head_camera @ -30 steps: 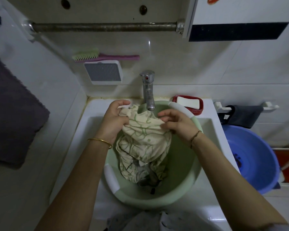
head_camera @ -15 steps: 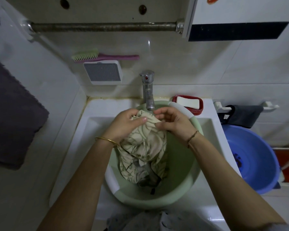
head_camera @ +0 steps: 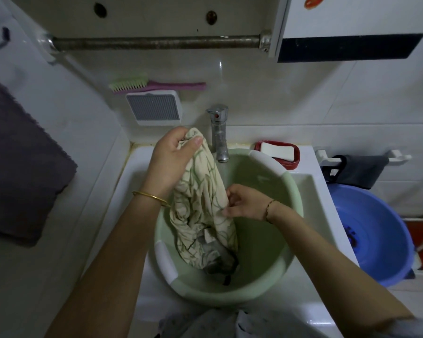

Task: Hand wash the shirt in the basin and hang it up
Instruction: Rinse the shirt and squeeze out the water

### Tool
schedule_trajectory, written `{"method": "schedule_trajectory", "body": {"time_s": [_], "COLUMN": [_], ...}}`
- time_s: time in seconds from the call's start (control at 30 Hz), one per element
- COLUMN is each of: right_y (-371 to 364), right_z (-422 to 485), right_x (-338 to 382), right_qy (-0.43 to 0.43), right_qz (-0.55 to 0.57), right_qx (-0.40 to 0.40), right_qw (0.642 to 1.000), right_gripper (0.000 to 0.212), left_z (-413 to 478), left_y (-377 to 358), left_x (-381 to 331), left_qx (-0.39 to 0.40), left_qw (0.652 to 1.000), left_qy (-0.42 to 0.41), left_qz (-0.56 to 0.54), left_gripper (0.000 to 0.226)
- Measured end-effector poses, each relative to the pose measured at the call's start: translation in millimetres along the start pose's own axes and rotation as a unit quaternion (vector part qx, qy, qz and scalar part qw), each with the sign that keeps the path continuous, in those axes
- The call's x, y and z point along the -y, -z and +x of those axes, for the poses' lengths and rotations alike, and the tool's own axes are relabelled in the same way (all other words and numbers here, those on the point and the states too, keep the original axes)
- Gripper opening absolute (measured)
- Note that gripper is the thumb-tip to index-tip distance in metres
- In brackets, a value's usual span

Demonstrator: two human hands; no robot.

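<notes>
Left hand (head_camera: 171, 157) has lifted shirt (head_camera: 200, 201) higher

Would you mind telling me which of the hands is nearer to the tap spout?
Left. The left hand grips the shirt top just left of the tap; the right hand pinches the shirt lower, down inside the green basin.

Head cam, wide-angle, looks down, close over basin (head_camera: 288, 191).

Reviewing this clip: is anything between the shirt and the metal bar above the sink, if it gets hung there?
Nothing visible blocks it. The left hand holds the shirt up from the green basin, beside the tap; the bar is bare.
</notes>
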State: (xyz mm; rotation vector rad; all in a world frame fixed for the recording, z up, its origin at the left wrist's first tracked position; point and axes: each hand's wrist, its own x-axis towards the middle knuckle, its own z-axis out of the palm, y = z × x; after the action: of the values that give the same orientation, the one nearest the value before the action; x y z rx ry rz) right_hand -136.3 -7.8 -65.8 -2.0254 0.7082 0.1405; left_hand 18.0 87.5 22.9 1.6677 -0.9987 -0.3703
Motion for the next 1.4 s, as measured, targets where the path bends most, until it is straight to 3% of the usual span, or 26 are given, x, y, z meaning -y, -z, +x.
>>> {"method": "schedule_trajectory", "body": {"time_s": [0.07, 0.13, 0.2, 0.27, 0.33, 0.4, 0.47, 0.5, 0.57, 0.67, 0.77, 0.83, 0.97, 1.07, 1.13, 1.2, 1.4], "right_y": [0, 0, 3, 6, 9, 10, 8, 8, 9, 10, -1, -2, 10, 14, 15, 15, 24], "right_z": [1, 1, 2, 2, 0, -5, -9, -11, -14, -12, -4, 4, 15, 11, 3, -3, -11], "right_x": [-2, -3, -4, -5, -4, 0, 0, -2, -7, -13, -19, -21, -16, -7, 5, 16, 41], "right_qy": [-0.01, -0.04, -0.065, -0.053, -0.008, 0.048, 0.106, 0.126, 0.114, 0.009, -0.107, -0.169, -0.186, -0.132, -0.075, -0.015, 0.124], "right_qz": [-0.046, -0.014, 0.059, 0.12, 0.161, 0.162, 0.1, 0.057, -0.013, -0.128, -0.252, -0.254, -0.143, 0.061, 0.181, 0.252, 0.275], "right_qx": [0.001, -0.04, -0.134, -0.229, -0.309, -0.369, -0.395, -0.39, -0.331, -0.143, 0.004, 0.02, -0.095, -0.208, -0.268, -0.319, -0.445], "right_qw": [0.999, 0.998, 0.987, 0.965, 0.937, 0.914, 0.907, 0.91, 0.937, 0.981, 0.962, 0.952, 0.967, 0.967, 0.943, 0.914, 0.843], "right_gripper": [0.023, 0.018, 0.018, 0.016, 0.017, 0.018, 0.022, 0.027, 0.04, 0.052, 0.055, 0.045, 0.026, 0.023, 0.021, 0.018, 0.011], "left_z": [0, -1, -1, -2, -2, -4, -8, -10, -13, -14, -16, -17, -8, -7, -8, -10, -12], "left_y": [2, 3, 6, 8, 11, 11, 7, 5, 1, -1, -5, -9, -15, -17, -18, -17, -8], "left_x": [0, 1, 3, 7, 21, 41, 64, 71, 82, 84, 77, 73, 91, 56, 38, 26, -6], "left_qx": [0.001, 0.008, 0.037, 0.103, 0.203, 0.297, 0.339, 0.333, 0.287, 0.186, 0.126, 0.139, 0.097, 0.06, 0.028, 0.012, -0.018], "left_qw": [1.0, 1.0, 0.997, 0.985, 0.941, 0.868, 0.819, 0.818, 0.84, 0.907, 0.942, 0.947, 0.94, 0.95, 0.962, 0.974, 0.991], "left_qy": [0.005, 0.014, 0.031, 0.071, 0.108, 0.131, 0.135, 0.137, 0.143, 0.189, 0.247, 0.265, 0.323, 0.287, 0.249, 0.198, 0.046], "left_qz": [0.002, 0.024, 0.055, 0.123, 0.25, 0.376, 0.442, 0.449, 0.437, 0.326, 0.191, 0.12, -0.058, -0.103, -0.11, -0.111, -0.124], "left_gripper": [0.005, 0.007, 0.005, 0.021, 0.054, 0.078, 0.07, 0.058, 0.039, 0.026, 0.017, 0.024, 0.051, 0.031, 0.023, 0.032, 0.036]}}
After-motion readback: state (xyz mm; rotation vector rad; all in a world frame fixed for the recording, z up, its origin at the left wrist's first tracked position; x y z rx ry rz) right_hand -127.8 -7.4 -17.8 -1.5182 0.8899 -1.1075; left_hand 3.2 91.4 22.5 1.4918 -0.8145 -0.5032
